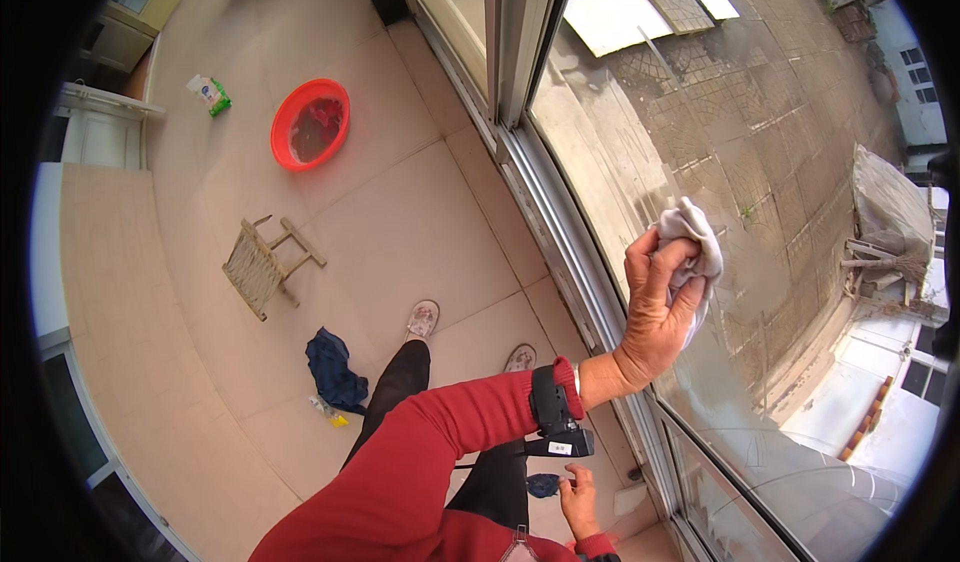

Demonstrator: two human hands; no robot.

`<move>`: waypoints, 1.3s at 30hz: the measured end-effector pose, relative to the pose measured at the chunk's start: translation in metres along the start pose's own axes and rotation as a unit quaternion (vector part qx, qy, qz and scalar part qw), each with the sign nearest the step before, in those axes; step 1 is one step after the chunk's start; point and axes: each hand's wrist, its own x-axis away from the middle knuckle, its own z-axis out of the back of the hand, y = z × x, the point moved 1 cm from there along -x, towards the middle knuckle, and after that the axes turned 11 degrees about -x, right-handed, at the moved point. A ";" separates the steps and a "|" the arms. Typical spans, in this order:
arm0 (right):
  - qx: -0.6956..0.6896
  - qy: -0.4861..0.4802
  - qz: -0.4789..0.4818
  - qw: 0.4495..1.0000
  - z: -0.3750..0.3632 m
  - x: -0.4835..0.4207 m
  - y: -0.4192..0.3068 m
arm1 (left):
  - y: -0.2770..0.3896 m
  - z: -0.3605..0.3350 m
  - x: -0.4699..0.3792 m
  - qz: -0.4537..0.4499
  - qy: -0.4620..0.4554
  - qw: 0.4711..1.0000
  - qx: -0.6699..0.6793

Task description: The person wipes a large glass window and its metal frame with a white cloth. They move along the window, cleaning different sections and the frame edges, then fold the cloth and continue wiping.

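Observation:
My left hand point(656, 318) reaches across to the window and presses a crumpled white cloth point(694, 243) on the glass pane point(720, 157). Its fingers are bunched around the cloth. A black device point(559, 442) is strapped over the red sleeve at that wrist. Lower down, my right hand point(577, 502) hangs beside my leg with its fingers loosely bent and apart, and I see nothing in it. Close to it in the picture, a small dark blue item point(543, 485) shows on the floor. Faint streaks mark the glass.
A red basin point(277, 131) holding dark water and cloth stands on the tiles. A woven-seat stool point(251, 273) lies tipped over. Nearby are a dark blue cloth point(334, 367), a small packet point(330, 412) and a green-white package point(211, 95). The metal window track point(555, 194) runs alongside me.

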 end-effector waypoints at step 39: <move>-0.016 -0.075 -0.023 0.997 0.076 -0.030 0.023 | -0.078 0.032 0.183 0.577 -0.226 0.735 0.274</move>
